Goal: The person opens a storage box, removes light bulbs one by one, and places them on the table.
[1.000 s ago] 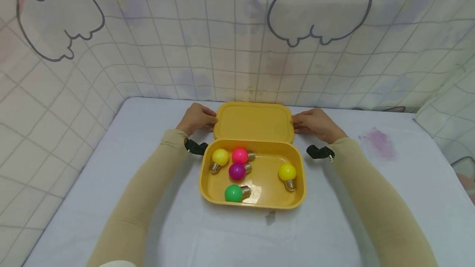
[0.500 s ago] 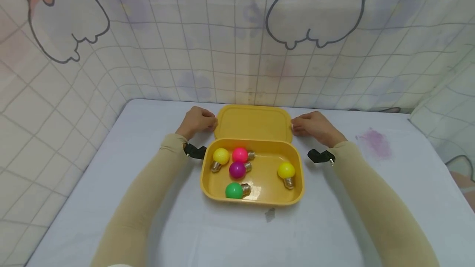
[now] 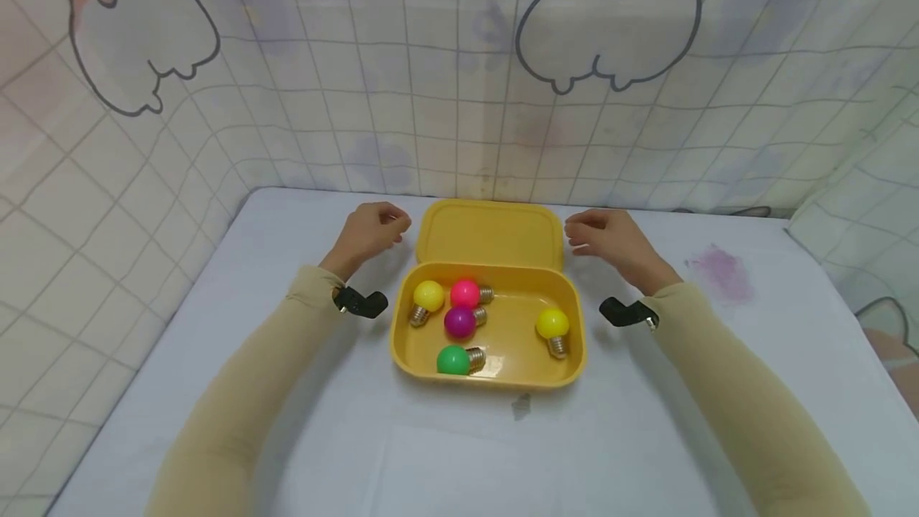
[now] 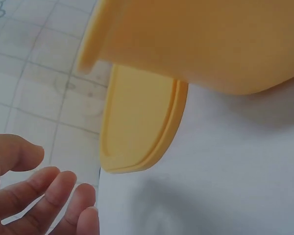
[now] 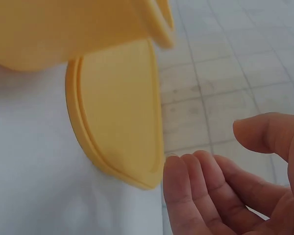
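Note:
A yellow lid (image 3: 490,234) lies flat on the table behind a yellow box (image 3: 517,359). Inside the box are several toy light bulbs: a yellow bulb (image 3: 428,296), a pink bulb (image 3: 465,294), a purple bulb (image 3: 460,322), a green bulb (image 3: 453,360) and another yellow bulb (image 3: 552,324) on the right. Just left of the lid, apart from it, is my left hand (image 3: 368,234), fingers loosely bent round nothing. My right hand (image 3: 610,239) is beside the lid's right edge, thumb and fingers apart in the right wrist view, holding nothing.
A white cloth covers the table (image 3: 459,453), with a pink stain (image 3: 720,273) at the right. Behind the lid hangs a checked curtain (image 3: 445,78). A dark camera (image 3: 362,303) is strapped to the left wrist, another camera (image 3: 627,313) to the right.
Both hands have come away from the lid's sides, the left moving further outward to the left. Lid, box and bulbs keep their places; the head view shifts slightly.

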`<state>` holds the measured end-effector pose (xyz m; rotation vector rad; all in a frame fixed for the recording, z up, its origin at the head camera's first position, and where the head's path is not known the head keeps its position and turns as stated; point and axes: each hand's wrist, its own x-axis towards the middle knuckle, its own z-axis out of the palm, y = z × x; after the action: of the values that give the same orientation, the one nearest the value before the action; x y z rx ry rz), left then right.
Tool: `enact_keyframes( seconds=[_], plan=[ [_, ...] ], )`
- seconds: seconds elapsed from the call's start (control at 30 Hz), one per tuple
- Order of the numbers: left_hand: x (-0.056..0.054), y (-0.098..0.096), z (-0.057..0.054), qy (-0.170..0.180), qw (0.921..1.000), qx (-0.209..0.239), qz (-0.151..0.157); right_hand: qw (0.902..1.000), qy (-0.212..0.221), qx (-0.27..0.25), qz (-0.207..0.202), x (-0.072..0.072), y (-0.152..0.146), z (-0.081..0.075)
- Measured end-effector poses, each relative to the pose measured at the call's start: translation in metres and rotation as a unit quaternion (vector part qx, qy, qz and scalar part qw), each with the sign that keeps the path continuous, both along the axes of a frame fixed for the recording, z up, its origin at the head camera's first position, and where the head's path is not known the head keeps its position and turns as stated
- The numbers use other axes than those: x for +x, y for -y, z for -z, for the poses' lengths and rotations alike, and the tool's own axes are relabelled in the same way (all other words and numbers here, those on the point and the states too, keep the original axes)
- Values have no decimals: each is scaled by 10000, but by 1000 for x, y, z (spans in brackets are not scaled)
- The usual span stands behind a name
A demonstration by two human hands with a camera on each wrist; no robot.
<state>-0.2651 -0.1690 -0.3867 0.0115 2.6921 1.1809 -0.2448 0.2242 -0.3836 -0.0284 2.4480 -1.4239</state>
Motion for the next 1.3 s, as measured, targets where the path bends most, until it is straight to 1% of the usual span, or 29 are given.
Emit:
enact_keyframes(
  seconds=[0.07, 0.23, 0.3, 0.43, 0.57, 0.67, 0.77, 0.87, 0.97, 1.07, 1.17, 1.3],
  plan=[
    [5, 0, -1, -111, 9999, -6, 35, 9998, -103, 179, -22, 4, 3, -2],
    [18, 1, -1, -519, 9982, -260, 158, 9966, -393, 723, -8, 17, 8, -8],
    [24, 0, 0, -632, 9973, -331, 179, 9944, -539, 910, 7, 22, 10, -10],
    [35, -3, 0, -672, 9969, -357, 213, 9893, -866, 1172, -5, 33, 15, -15],
    [45, -6, 0, -744, 9959, -398, 336, 9825, -1286, 1343, -124, 44, 20, -19],
    [52, -7, 1, -899, 9939, -454, 453, 9771, -1613, 1362, -257, 51, 25, -20],
    [60, -8, 3, -1065, 9906, -628, 593, 9737, -1852, 1277, -368, 59, 30, -19],
    [67, -9, 6, -1172, 9867, -879, 707, 9718, -1987, 1182, -471, 66, 36, -18],
    [75, -11, 6, -1184, 9834, -1137, 771, 9697, -2094, 1094, -617, 74, 42, -18],
    [84, -13, 6, -1222, 9783, -1441, 846, 9666, -2211, 1013, -808, 82, 47, -18],
    [92, -14, 6, -1303, 9704, -1817, 909, 9642, -2295, 912, -967, 90, 54, -17],
    [100, -17, 7, -1287, 9619, -2250, 865, 9630, -2342, 717, -1123, 99, 63, -14]
  ],
)
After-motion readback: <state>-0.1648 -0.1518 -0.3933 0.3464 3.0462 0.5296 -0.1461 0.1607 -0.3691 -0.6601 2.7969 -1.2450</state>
